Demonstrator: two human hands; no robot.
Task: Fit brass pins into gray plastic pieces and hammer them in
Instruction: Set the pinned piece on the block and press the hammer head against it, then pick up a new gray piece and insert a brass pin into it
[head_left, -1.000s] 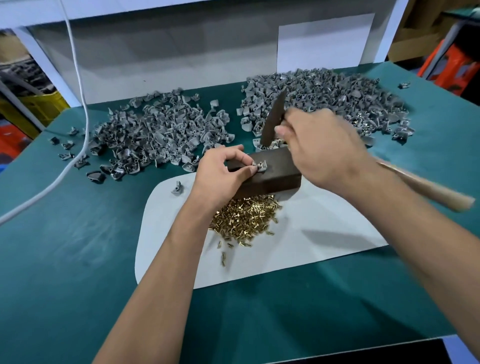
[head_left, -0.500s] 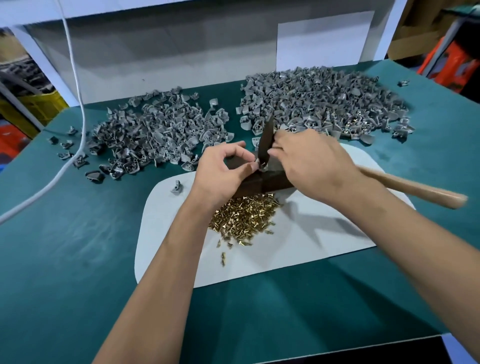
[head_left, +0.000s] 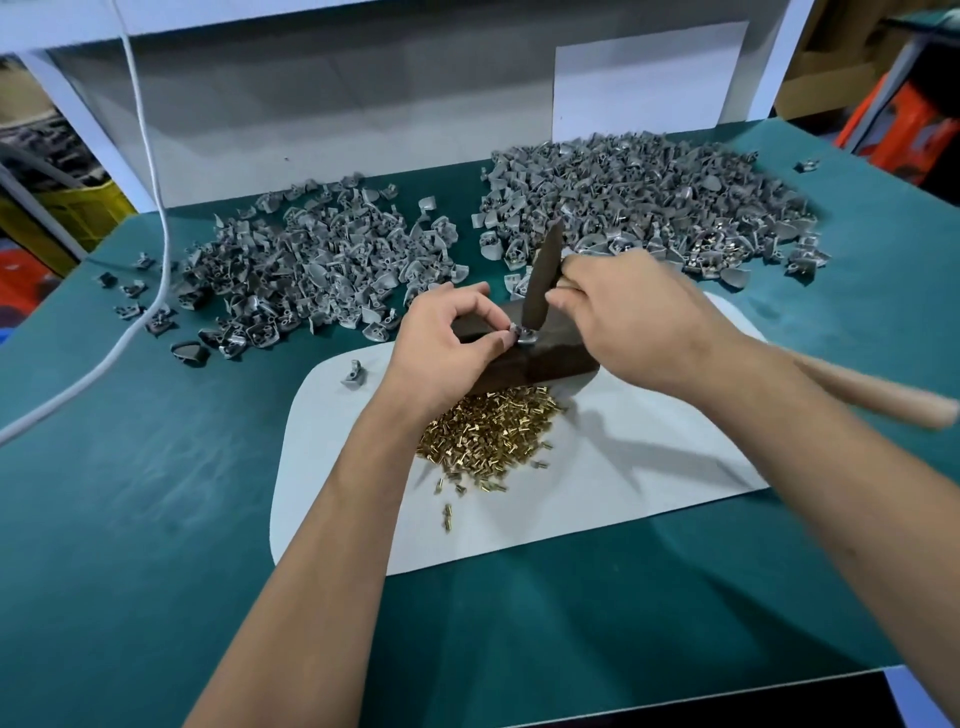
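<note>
My left hand (head_left: 447, 338) pinches a small gray plastic piece (head_left: 521, 335) on top of a dark metal block (head_left: 540, 361). Gripped close to its head by my right hand (head_left: 639, 317), the hammer (head_left: 543, 275) has its dark head standing on the piece and its wooden handle (head_left: 872, 395) reaching out to the right. A heap of brass pins (head_left: 488, 431) lies on the white mat (head_left: 623, 467) just in front of the block. Whether a pin sits in the held piece is hidden.
Two heaps of gray plastic pieces lie on the green table (head_left: 130, 493): one at back left (head_left: 311, 265), one at back right (head_left: 649, 202). A single gray piece (head_left: 354, 373) rests on the mat's left corner. A white cable (head_left: 150, 208) hangs at the left.
The hammer head dropped from above the block onto the gray piece, then stayed on it. My left hand kept its pinch on the piece.
</note>
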